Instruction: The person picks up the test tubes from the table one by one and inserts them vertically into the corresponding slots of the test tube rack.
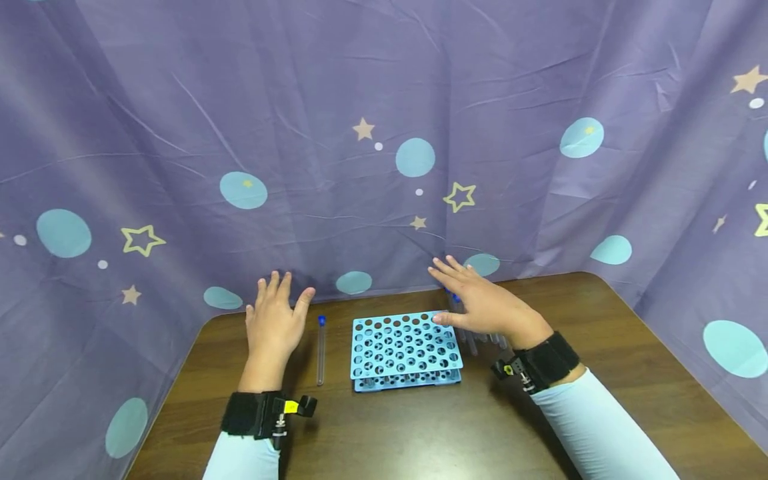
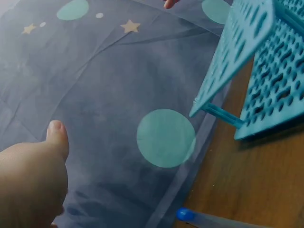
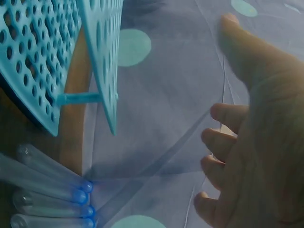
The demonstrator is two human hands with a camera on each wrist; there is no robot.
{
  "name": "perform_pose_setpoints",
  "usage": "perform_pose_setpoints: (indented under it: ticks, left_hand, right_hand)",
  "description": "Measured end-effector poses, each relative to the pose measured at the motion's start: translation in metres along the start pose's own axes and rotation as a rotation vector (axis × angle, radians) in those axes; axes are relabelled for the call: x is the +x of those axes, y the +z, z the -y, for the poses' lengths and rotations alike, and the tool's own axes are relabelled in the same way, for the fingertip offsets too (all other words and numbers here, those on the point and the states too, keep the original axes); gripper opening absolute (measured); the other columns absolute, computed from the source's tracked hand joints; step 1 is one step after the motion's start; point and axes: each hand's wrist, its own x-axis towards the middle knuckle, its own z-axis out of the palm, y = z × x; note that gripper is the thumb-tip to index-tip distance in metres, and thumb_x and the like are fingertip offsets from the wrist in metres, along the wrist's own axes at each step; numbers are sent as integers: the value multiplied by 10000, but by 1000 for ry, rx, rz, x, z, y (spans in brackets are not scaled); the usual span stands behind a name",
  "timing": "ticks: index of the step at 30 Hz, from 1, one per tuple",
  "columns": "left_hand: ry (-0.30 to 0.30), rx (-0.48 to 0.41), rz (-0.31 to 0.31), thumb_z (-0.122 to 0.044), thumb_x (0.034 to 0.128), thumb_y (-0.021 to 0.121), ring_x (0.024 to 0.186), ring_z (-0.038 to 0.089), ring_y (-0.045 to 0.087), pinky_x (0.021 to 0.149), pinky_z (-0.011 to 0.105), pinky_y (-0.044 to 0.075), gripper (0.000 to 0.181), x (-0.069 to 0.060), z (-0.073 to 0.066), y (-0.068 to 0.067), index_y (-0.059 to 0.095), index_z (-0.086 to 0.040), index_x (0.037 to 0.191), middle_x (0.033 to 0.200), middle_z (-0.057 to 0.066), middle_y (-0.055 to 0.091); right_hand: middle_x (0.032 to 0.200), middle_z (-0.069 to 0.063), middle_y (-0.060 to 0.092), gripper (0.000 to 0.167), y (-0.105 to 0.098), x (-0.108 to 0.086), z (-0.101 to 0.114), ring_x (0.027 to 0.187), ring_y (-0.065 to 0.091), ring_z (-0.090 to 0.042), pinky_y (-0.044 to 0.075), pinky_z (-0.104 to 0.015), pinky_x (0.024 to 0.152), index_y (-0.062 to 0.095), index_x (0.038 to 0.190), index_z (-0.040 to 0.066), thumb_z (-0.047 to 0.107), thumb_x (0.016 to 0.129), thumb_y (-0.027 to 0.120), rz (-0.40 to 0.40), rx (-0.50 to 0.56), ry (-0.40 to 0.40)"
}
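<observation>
Both the left hand (image 1: pixel 276 327) and right hand (image 1: pixel 489 303) hover with fingers extended and spread. Just beside the left lies a slim, clear test tube (image 1: pixel 321 353), its long axis running away from the person, blue cap farthest; between the hands, a light-blue, two-tier perforated rack (image 1: pixel 405 343) stands lengthwise left to right, near blue-capped tubes (image 3: pixel 52 204) below the right hand.
</observation>
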Motion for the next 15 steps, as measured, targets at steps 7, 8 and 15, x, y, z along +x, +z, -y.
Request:
perform_pose_setpoints:
  ticks: [7, 8, 15]
  left_hand:
    - [-51, 19, 125, -805, 1140, 206, 1746, 545, 127, 1310, 866, 197, 1011, 4, 8, 12, 298, -31, 1784, 1883, 258, 169]
    - [-56, 25, 143, -821, 1130, 190, 1738, 553, 158, 1304, 864, 223, 1034, 4, 9, 14, 309, -24, 1778, 1877, 264, 189]
    - [-112, 43, 243, -800, 1133, 344, 1563, 602, 481, 1178, 793, 486, 1008, 6, 13, 26, 468, 32, 1688, 1731, 322, 473]
  right_hand:
    - [1865, -76, 355, 1085, 8, -1, 3, 1767, 235, -399, 236, -677, 1407, 435, 1753, 115, 634, 920, 897, 90, 55, -22]
    - [1845, -93, 397, 1076, 9, -1, 3, 1758, 262, -404, 261, -674, 1400, 468, 1735, 105, 634, 908, 908, 96, 55, -29]
    - [1699, -134, 602, 1039, 13, -1, 7, 1629, 511, -381, 460, -572, 1320, 641, 1591, 32, 661, 828, 960, 114, 31, -50]
